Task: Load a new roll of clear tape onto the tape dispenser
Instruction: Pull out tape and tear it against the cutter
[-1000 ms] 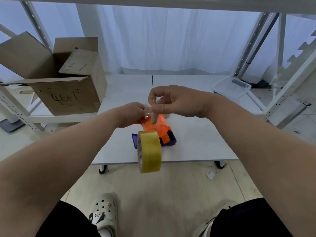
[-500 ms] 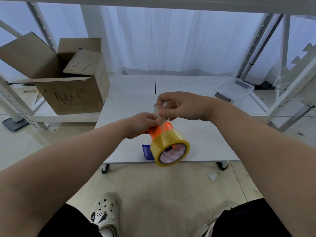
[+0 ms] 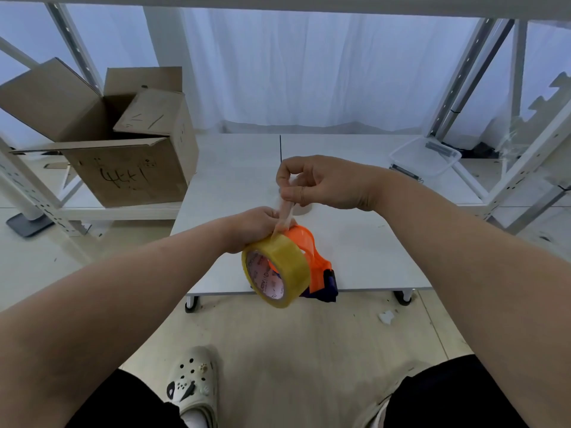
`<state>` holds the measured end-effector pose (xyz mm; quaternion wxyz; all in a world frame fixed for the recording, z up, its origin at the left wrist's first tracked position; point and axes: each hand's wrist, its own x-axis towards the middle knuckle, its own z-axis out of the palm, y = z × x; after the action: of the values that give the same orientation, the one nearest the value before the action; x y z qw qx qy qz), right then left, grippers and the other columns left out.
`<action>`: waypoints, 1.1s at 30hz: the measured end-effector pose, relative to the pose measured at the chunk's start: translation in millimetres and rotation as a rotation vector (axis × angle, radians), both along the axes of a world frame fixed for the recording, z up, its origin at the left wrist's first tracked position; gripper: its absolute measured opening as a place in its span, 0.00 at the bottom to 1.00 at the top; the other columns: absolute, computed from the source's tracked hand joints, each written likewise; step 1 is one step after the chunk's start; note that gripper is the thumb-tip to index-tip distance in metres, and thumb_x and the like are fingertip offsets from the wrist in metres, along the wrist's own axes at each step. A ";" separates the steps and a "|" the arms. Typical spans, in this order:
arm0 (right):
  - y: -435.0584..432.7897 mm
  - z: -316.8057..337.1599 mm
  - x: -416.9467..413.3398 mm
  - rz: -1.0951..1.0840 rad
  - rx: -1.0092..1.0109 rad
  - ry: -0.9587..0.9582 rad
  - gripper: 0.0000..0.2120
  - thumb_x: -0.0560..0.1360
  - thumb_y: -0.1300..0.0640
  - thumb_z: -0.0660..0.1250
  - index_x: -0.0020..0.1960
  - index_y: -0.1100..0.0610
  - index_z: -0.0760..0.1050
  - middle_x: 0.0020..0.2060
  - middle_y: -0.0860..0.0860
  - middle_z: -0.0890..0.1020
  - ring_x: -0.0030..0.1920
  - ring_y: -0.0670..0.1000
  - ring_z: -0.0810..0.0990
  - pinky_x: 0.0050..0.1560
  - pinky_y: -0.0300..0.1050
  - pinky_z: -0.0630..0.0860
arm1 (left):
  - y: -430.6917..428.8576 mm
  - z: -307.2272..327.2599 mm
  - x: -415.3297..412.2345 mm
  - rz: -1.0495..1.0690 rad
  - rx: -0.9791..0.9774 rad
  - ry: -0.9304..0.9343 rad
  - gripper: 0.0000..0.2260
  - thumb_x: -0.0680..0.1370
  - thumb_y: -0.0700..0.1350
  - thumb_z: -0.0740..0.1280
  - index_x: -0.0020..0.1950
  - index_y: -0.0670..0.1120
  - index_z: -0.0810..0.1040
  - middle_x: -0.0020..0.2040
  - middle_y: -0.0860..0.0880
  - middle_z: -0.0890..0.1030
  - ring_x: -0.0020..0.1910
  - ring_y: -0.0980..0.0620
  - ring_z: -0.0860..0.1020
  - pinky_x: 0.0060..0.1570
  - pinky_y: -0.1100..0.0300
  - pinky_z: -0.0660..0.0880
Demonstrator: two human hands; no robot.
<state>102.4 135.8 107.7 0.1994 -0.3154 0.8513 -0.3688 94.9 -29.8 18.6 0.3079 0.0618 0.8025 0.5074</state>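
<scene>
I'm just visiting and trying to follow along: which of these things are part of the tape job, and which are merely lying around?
Part of the job:
- tape roll
- orange dispenser
- pulled tape strip, pinched by the right hand
- left hand, gripping at the roll and dispenser

Just lying about:
- cardboard box, flaps open
- clear plastic tray
- paper scrap on the floor
- white table

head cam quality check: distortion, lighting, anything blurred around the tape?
Head view: strong wide-angle bowing, rack posts lean and curve; cool, flat backlight through the white curtain, shadows faint; the tape roll and orange dispenser read sharp; the clear strip pinched by the right hand is nearly invisible, slightly smeared.
</scene>
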 end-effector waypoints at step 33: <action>4.2 -8.0 -24.7 -0.128 0.128 0.243 0.09 0.76 0.48 0.66 0.46 0.53 0.79 0.46 0.49 0.77 0.38 0.40 0.74 0.40 0.31 0.68 | -16.7 -15.0 -23.1 0.321 -0.237 0.182 0.26 0.78 0.63 0.54 0.57 0.43 0.77 0.53 0.44 0.78 0.51 0.45 0.76 0.53 0.54 0.72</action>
<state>77.8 140.0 99.7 0.0906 -0.2895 0.9094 -0.2847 71.8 -46.5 3.7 0.1545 -0.0577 0.8806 0.4443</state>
